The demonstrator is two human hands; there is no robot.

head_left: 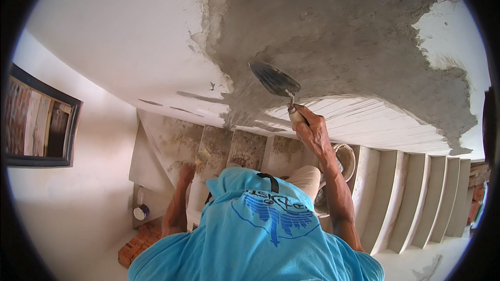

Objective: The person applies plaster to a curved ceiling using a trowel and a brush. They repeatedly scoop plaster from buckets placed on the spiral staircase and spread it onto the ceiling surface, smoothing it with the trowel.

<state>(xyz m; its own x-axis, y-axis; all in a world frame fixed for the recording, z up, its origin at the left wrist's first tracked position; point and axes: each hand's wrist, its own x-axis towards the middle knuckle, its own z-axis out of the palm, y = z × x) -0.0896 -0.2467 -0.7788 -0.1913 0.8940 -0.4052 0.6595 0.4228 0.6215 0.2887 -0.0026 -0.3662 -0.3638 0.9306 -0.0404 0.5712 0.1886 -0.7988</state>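
Note:
My right hand [312, 130] is closed round the pale handle of a pointed trowel [275, 79]. Its dark metal blade lies over a broad patch of wet grey mortar [333, 26] on the white wall [130, 36], tip toward the upper left. Scraped streaks show on the white wall area [359, 114] right of the trowel handle. Lower and to the left, my left hand [187, 171] hangs over the mortar-splashed steps; its fingers are too small and unclear to tell whether they hold anything.
Pale stairs [411, 198] run along the wall to the right. A round bucket [348, 156] stands beside my right forearm. Spattered steps [213, 148] lie below the wall. At left are a dark-framed window [73, 130], a small can [140, 212] and orange bricks [139, 244].

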